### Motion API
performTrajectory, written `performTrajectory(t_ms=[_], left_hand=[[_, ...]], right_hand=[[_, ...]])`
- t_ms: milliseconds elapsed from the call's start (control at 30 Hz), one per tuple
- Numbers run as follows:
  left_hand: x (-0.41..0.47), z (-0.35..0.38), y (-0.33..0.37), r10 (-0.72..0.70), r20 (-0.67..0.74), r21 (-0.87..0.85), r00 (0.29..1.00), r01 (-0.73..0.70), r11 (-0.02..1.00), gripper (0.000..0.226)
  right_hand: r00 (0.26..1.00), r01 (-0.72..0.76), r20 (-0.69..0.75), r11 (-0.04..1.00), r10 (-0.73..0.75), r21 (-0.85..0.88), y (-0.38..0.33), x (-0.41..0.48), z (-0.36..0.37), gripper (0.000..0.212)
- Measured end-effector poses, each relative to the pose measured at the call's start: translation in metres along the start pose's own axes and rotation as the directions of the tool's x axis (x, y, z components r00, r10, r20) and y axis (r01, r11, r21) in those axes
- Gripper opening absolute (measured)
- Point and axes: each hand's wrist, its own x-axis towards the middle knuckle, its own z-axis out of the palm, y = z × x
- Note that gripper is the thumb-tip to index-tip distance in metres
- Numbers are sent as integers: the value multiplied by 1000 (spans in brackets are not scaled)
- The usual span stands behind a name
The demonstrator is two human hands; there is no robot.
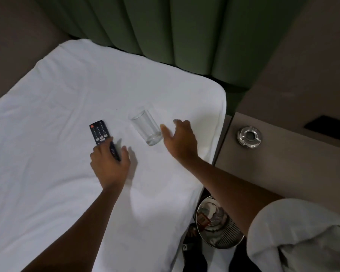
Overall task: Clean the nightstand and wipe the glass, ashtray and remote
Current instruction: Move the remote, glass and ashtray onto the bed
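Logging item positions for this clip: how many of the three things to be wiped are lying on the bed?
2. The remote lies under the left hand; the glass stands beside the right hand. The ashtray sits on the nightstand.

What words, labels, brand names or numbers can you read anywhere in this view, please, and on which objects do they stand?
None can be read.
Remote: its buttons carry markings and a few coloured keys, but all are too small and blurred to read.
Glass: no print visible.
Ashtray: plain metal, no lettering visible.
Waste bin: a reddish item inside may bear print, too blurred to tell.
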Motion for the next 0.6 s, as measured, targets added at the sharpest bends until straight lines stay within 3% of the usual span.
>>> performTrajectory(t_ms=[100,200,367,433,500,600], left_hand=[[3,19,54,278,4,-74,960,-277,958,38],[-9,45,110,463,13,-176,887,-453,874,32],[-64,105,196,740,139,-343,658,-669,659,29],[-92,142,223,732,365,-349,576,-644,681,33],[-107,186,241,561,623,-265,546,-527,808,44],[-104,238,257,330,792,-155,514,-354,922,51]], right_hand=[[989,-60,-137,998,59,3,40,21,-34,39],[979,-130,-170,987,112,-98,101,35,-72,29],[965,-262,-81,944,251,-198,192,50,-111,25],[953,-285,20,920,302,-270,230,56,-120,29],[926,-316,101,894,363,-316,263,65,-126,35],[903,-330,161,882,399,-337,287,77,-130,42]])
